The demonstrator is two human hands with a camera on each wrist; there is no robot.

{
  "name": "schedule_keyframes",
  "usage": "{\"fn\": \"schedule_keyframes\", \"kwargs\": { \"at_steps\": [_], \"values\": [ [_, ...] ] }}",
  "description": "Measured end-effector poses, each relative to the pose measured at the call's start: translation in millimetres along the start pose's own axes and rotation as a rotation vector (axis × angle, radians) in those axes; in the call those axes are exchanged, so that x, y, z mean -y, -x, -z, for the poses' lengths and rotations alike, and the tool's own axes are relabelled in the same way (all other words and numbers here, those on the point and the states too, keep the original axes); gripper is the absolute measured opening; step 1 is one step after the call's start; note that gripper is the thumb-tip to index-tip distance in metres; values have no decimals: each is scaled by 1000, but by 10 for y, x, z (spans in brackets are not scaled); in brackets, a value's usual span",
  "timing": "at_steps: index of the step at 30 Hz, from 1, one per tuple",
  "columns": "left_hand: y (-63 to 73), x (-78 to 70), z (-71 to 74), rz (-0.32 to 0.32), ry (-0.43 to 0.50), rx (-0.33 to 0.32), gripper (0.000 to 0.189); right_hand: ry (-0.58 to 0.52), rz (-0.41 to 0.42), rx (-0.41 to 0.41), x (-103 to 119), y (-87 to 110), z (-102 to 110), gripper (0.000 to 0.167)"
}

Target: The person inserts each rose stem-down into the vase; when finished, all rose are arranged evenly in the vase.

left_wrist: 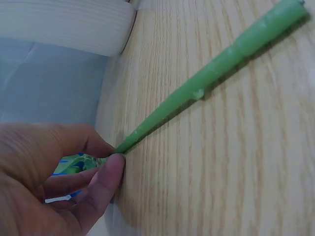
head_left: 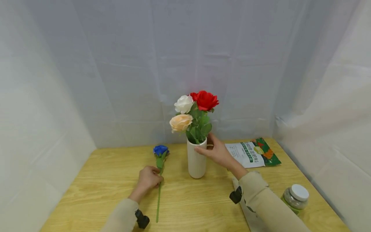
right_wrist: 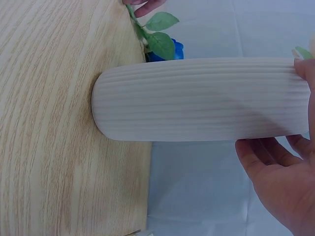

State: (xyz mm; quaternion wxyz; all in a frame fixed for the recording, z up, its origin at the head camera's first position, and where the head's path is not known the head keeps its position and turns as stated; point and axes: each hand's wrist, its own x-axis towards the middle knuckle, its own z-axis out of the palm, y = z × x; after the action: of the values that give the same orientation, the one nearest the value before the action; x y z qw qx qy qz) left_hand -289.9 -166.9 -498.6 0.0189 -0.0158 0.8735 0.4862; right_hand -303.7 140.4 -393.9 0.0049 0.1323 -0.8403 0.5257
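In the head view a blue rose [head_left: 160,150] lies on the wooden table, its long green stem [head_left: 158,203] pointing toward me. My left hand [head_left: 149,178] pinches that stem between thumb and fingertips, low at the tabletop; the left wrist view shows the bare stem [left_wrist: 197,86] running past the fingers. Right of it stands a white ribbed vase [head_left: 196,161], upright on the table. A red rose [head_left: 205,100], a white rose [head_left: 184,104] and a peach rose [head_left: 181,122] fill it. My right hand [head_left: 218,153] grips the vase near its rim, thumb in front.
A green and white printed pouch [head_left: 249,154] lies flat at the back right. A clear jar with a white lid [head_left: 296,196] stands near the right edge. Under my right forearm is a pale flat item [head_left: 252,216], partly hidden. Grey-white sheeting [head_left: 124,80] hangs behind the table.
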Motion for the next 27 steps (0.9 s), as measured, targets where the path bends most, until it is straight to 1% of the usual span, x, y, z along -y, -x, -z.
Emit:
{"fn": "schedule_keyframes", "kwargs": {
  "at_steps": [7,9,11,15,16,19,22,27],
  "values": [
    [9,-49,16,33,-93,-29,37,-26,14,19,-4,14,6,81],
    [16,-52,30,36,-96,-28,38,-29,12,18,-7,8,3,81],
    [22,-45,46,54,-76,-20,39,-29,12,15,-9,6,0,80],
    [50,-28,81,112,10,9,39,-27,6,14,-12,11,-9,80],
    [60,-31,94,130,49,15,39,-23,5,14,-11,15,-9,80],
    [91,-64,139,154,163,29,43,-14,2,18,-1,25,-9,81],
    [112,-132,200,153,289,39,51,-6,4,21,15,33,-1,81],
    [129,-265,325,105,436,55,55,5,3,12,7,22,9,81]
  ]
}}
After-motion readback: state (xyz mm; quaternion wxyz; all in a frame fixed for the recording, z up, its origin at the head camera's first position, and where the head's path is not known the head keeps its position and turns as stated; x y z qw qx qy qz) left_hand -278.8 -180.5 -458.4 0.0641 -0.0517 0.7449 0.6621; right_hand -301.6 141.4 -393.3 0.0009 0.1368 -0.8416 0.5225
